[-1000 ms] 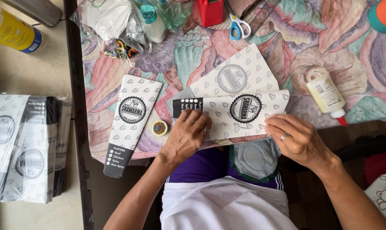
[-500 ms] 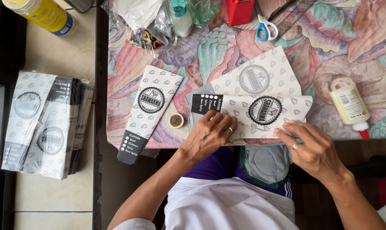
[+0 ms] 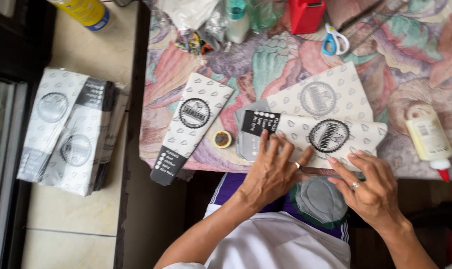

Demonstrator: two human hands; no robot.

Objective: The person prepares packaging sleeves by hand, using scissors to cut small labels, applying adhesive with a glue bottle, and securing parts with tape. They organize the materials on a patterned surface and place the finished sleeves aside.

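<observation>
a: what differs from half a second ago?

b: little. the left hand [image 3: 271, 169] stays flat, fingers spread, on the folded paper sleeve [image 3: 319, 135] at the near edge of the patterned table [image 3: 266, 65]. the right hand [image 3: 368, 184] has crept closer, open, fingertips at the sleeve's lower edge.

a: gripping it?

b: no, both press with open fingers.

a: anything unclear?

b: the sleeve's underside is hidden. the glue bottle [image 3: 428, 139] sits well to the right, and the scissors [image 3: 334, 41] lie farther back.
</observation>
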